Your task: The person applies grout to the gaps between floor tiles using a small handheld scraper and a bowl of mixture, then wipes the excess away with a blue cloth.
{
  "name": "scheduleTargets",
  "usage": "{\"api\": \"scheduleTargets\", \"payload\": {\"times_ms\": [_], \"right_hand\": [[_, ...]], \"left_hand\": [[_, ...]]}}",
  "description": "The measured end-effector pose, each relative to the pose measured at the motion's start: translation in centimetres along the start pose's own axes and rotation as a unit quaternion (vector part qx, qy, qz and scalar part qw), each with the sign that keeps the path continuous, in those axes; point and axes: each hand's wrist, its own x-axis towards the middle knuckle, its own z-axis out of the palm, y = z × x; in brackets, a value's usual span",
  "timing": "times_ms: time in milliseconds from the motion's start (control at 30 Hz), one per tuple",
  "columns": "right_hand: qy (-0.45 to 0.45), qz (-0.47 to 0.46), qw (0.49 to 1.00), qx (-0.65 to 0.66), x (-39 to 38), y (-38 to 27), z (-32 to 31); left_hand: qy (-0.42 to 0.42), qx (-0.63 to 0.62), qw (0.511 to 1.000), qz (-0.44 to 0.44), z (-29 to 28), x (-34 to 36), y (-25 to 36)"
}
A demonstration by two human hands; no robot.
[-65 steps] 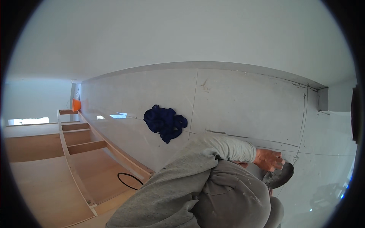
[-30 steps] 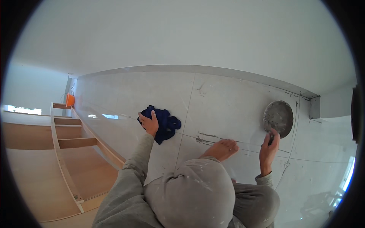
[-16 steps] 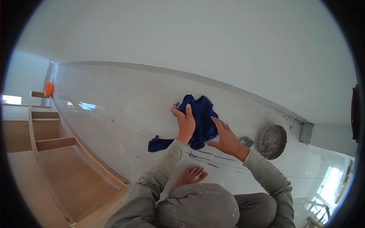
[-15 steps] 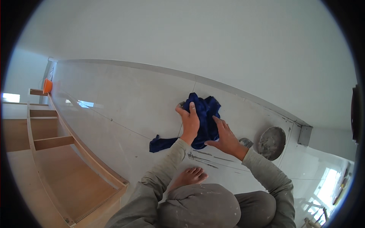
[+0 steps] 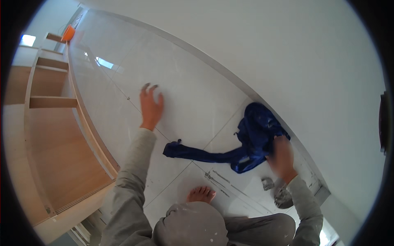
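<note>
A dark blue cloth (image 5: 256,133) with a slight sheen lies bunched on the pale tiled floor, close to the foot of the wall. A long narrow strip (image 5: 201,155) of it trails off to the left. My right hand (image 5: 282,158), blurred by motion, grips the right side of the bunch; its fingertips are partly lost against the fabric. Well away to the left, my left hand (image 5: 151,107) hovers over the bare tiles with its fingers apart and curved, holding nothing.
A round grey-stained pan (image 5: 283,196) sits beside my right forearm, partly covered by it, with a small grey lump (image 5: 267,183) next to it. Dark smears (image 5: 221,182) mark the tiles near my bare foot (image 5: 201,194). Wooden framing (image 5: 94,135) stands at left, an orange bucket (image 5: 68,33) beyond.
My left hand has let go of the cloth and swung out to the left. My right hand has carried the bunch rightward toward the wall, stretching out its strip. The view has turned.
</note>
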Motion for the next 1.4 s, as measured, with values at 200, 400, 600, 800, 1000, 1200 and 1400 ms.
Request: {"api": "scheduleTargets", "payload": {"times_ms": [200,400,600,800,1000,1200,1400], "right_hand": [[-0.109,-0.047,0.993,0.005,12.5,-4.1,0.3],[-0.019,-0.187,0.98,0.067,39.0,-17.9,3.9],[0.174,-0.18,0.967,0.043,66.9,-30.9,7.3],[0.079,-0.184,0.978,0.049,47.2,-24.1,7.8],[-0.04,-0.03,0.999,0.013,22.3,-10.8,0.9],[0.067,-0.16,0.985,0.003,39.7,-17.5,6.3],[0.141,-0.095,0.985,-0.006,40.2,-22.4,6.9]], "left_hand": [[0.078,-0.007,0.976,-0.203,-1.6,-1.3,-12.7],[0.07,0.017,0.974,-0.216,-2.9,-2.3,-14.0],[0.074,-0.043,0.977,-0.196,0.2,2.3,-12.4],[0.034,0.024,0.971,-0.235,-3.7,-1.2,-15.8],[0.045,0.045,0.975,-0.211,-2.2,-0.2,-14.4],[0.023,0.065,0.977,-0.203,-2.4,-0.2,-13.8],[0.028,0.059,0.977,-0.201,-3.5,-1.9,-16.6]]}}
